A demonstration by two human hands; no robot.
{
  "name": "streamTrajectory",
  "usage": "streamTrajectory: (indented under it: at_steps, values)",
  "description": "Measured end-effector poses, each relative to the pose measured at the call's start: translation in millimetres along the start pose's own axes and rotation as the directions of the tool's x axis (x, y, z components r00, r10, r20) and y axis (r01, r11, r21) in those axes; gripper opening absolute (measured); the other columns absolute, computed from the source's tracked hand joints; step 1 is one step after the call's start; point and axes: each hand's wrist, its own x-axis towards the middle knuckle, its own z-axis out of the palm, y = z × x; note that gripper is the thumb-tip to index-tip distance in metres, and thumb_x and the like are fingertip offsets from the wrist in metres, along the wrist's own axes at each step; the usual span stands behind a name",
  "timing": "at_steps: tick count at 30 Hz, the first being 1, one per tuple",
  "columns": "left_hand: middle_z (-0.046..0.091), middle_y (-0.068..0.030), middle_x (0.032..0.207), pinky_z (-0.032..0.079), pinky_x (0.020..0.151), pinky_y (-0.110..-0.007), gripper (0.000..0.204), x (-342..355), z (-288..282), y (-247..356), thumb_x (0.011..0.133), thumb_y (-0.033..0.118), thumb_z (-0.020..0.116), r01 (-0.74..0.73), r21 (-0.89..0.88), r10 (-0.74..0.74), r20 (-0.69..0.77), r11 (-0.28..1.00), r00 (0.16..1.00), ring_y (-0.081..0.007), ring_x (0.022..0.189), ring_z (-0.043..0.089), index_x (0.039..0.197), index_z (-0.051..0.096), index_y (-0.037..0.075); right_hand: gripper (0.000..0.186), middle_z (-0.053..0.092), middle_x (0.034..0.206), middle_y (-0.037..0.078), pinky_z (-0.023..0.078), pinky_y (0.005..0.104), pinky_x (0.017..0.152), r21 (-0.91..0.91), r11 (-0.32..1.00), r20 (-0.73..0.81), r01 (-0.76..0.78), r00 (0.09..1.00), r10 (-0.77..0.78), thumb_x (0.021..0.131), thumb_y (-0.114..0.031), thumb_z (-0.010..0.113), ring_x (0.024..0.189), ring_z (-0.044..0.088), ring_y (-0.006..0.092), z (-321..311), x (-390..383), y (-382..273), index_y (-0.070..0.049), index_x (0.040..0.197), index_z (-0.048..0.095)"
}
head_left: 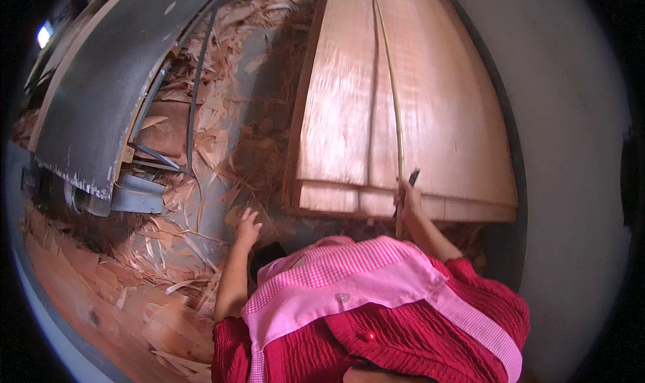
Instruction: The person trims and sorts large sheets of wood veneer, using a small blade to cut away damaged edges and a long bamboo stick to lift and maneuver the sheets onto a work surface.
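Observation:
My right hand (413, 205) is closed around a long, thin, pale stick (392, 80), near its end closest to me. A small dark object (414, 177) also juts from that hand; its kind cannot be made out. The stick stretches away from me over a stack of smooth, reddish-brown wood veneer sheets (443, 121), casting a shadow beside it. At the stack's near edge, the upper sheets end short of the lower ones. My left hand (248, 228) is empty, fingers apart, held out to the left of the stack above the scrap-covered floor.
Torn veneer scraps (154, 316) litter the floor on the left. A dark-topped table (101, 101) on a metal frame (195, 94) stands at the far left, with a grey metal piece (138, 195) near its lower end. A pale wall (564, 148) runs along the right.

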Motion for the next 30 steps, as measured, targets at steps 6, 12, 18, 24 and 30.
streamTrajectory:
  at_steps: [6,12,18,24,30]
  values:
    - [0.057,-0.0167,0.101,0.043,0.081,-0.037,0.037,-70.8,-99.7,-163.6,0.072,0.014,0.060,0.433,0.078,-0.429,-0.060,0.898,0.901,-0.0328,0.092,0.054,0.107,0.053,0.005,0.019,0.042,0.052,0.001,0.030,0.0244,0.036,0.079,0.996,-0.197,0.028,0.980,-0.012,0.081,-0.025,0.054,0.038,0.037,0.0117,92.2,-16.1,39.2,-0.007,0.089,0.055]
    - [0.058,-0.0176,0.098,0.044,0.077,-0.036,0.036,-100.7,-120.2,-295.5,0.072,0.015,0.060,0.514,0.015,-0.514,0.048,0.858,0.856,-0.0295,0.090,0.056,0.106,0.054,0.004,0.018,0.043,0.054,0.002,0.028,0.0252,0.035,0.050,0.995,-0.291,0.082,0.955,-0.063,0.078,-0.023,0.058,0.038,0.035,0.0111,137.3,-26.9,58.2,-0.008,0.076,0.048]
    - [0.059,-0.0173,0.093,0.045,0.073,-0.035,0.034,-83.9,-121.1,-290.9,0.074,0.012,0.059,0.501,-0.231,-0.491,0.100,0.834,0.865,-0.0270,0.082,0.058,0.106,0.052,0.002,0.016,0.042,0.048,0.001,0.027,0.0245,0.031,0.096,0.990,-0.177,0.105,0.980,-0.087,0.078,-0.022,0.058,0.035,0.036,0.0114,130.5,-1.2,57.5,-0.010,0.074,0.049]
    - [0.058,-0.0104,0.085,0.043,0.076,-0.033,0.028,-46.2,-299.9,-34.0,0.082,0.023,0.053,-0.083,-0.891,0.152,-0.016,0.447,0.988,-0.0186,0.079,0.056,0.100,0.056,0.001,0.026,0.039,0.047,-0.001,0.026,0.0225,0.031,-0.134,0.968,-0.293,0.215,0.924,-0.245,0.079,-0.029,0.058,0.034,0.034,0.0080,230.3,-10.7,75.2,-0.012,0.067,0.043]
    - [0.057,-0.0064,0.068,0.018,0.085,-0.065,0.041,-105.2,-516.3,112.9,0.089,0.038,0.036,-0.311,-0.879,0.856,-0.445,-0.361,0.262,-0.0210,0.066,0.057,0.072,0.058,0.009,0.021,0.040,0.052,-0.001,0.031,0.0235,0.035,0.010,0.946,0.049,0.323,0.945,-0.323,0.084,-0.027,0.052,0.039,0.039,0.0092,401.4,-7.0,84.2,-0.011,0.072,0.046]
